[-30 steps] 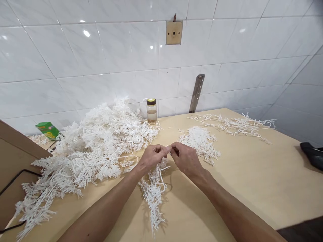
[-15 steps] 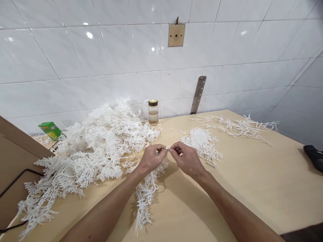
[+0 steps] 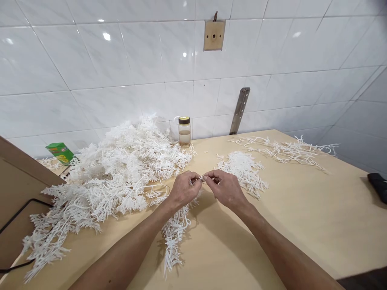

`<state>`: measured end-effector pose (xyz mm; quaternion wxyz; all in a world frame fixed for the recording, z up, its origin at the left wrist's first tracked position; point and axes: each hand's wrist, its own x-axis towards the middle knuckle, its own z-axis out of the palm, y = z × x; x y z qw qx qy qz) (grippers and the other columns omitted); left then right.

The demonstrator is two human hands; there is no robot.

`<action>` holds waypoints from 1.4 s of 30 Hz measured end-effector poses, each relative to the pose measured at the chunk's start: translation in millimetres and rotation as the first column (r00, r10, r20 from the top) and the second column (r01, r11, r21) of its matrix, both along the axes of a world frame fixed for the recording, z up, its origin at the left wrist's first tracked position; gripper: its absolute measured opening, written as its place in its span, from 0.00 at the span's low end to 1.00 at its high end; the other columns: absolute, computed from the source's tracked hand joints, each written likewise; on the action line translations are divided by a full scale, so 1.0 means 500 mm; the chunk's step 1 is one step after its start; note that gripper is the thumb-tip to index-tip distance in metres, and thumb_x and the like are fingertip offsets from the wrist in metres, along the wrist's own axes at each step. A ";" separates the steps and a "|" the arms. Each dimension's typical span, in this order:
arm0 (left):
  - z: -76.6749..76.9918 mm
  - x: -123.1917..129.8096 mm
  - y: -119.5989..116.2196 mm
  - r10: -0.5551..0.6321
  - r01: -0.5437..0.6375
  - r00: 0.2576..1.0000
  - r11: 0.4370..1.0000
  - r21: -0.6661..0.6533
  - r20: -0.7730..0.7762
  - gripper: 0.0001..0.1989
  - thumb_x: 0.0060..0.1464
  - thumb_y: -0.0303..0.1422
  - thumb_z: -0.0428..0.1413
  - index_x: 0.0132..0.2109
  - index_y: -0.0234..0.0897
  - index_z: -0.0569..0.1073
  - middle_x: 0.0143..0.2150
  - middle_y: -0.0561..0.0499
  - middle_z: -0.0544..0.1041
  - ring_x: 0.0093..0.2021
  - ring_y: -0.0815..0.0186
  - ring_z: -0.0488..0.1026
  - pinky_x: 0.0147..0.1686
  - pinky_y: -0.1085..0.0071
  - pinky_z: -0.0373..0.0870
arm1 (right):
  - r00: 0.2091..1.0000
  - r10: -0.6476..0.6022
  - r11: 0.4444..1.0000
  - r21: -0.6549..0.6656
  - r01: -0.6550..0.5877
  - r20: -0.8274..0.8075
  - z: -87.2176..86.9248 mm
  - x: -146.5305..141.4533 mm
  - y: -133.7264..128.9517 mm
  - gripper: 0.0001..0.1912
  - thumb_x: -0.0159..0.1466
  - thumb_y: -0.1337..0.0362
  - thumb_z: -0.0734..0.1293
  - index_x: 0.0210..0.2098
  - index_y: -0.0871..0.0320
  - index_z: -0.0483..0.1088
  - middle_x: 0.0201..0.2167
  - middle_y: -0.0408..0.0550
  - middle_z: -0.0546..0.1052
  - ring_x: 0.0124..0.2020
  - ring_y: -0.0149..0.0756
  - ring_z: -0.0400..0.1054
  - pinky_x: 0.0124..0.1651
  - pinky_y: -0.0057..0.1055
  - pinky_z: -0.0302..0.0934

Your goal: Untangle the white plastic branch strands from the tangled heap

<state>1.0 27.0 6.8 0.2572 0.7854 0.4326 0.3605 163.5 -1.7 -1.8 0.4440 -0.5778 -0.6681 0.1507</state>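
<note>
White, plastic-looking small branching piece (image 3: 202, 178) sits between the two grips, above the pale wood-toned desk (image 3: 317, 217). Left grip (image 3: 185, 188): thumb and forefinger closed on the piece; right grip (image 3: 227, 188): thumb and index likewise pinched, almost meeting the left. The fingertip hold probably serves fine control, since the piece is tiny; facing pinches would steady it from both sides. Below the left grip, a long white feathery sprig (image 3: 173, 243) points toward the wearer; whether that grip also holds it, cannot tell. Large fluffy white heap (image 3: 121, 169) lies left of the left grip, likely for easy reach. Small low pile of short white tufts (image 3: 242, 167) is just beyond the right grip; thin bare white stems (image 3: 284, 151) spread farther out to its right, presumably separate to limit tangling. Transparent bottle with black-and-yellow lid (image 3: 184, 135) stands upright beyond the grips, near the wall, perhaps out of elbow range. Green printed box (image 3: 61, 154) is far left, tilted. Count: grips, two; pinched piece, one; sprig, one; heap, one; pile, one; stem spread, one, its overlapping stems uncountable; bottle, one; green box, one.
</note>
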 end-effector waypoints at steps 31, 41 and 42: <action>-0.042 -0.008 0.013 -0.040 0.127 0.964 0.939 -0.320 0.265 0.18 0.52 0.44 0.57 0.34 0.33 0.81 0.30 0.49 0.78 0.31 0.65 0.70 0.33 0.70 0.64 | 0.990 0.108 0.992 0.056 -0.114 0.095 -0.020 0.021 0.025 0.09 0.63 0.60 0.65 0.38 0.56 0.75 0.38 0.48 0.79 0.30 0.34 0.72 0.32 0.30 0.65; -0.043 -0.008 0.015 -0.042 0.133 0.970 0.916 -0.379 0.240 0.18 0.50 0.45 0.57 0.30 0.33 0.79 0.23 0.54 0.70 0.25 0.70 0.61 0.27 0.73 0.57 | 0.937 0.084 0.983 0.124 -0.134 0.339 -0.039 0.006 0.024 0.10 0.67 0.66 0.60 0.38 0.57 0.74 0.37 0.50 0.79 0.36 0.37 0.72 0.40 0.31 0.63; -0.041 -0.008 0.014 -0.041 0.136 0.969 0.913 -0.385 0.244 0.18 0.50 0.45 0.58 0.28 0.33 0.78 0.22 0.55 0.68 0.24 0.71 0.59 0.26 0.73 0.55 | 0.932 0.075 0.983 0.131 -0.128 0.354 -0.042 0.004 0.024 0.11 0.68 0.66 0.60 0.37 0.57 0.74 0.37 0.51 0.79 0.36 0.37 0.72 0.40 0.31 0.63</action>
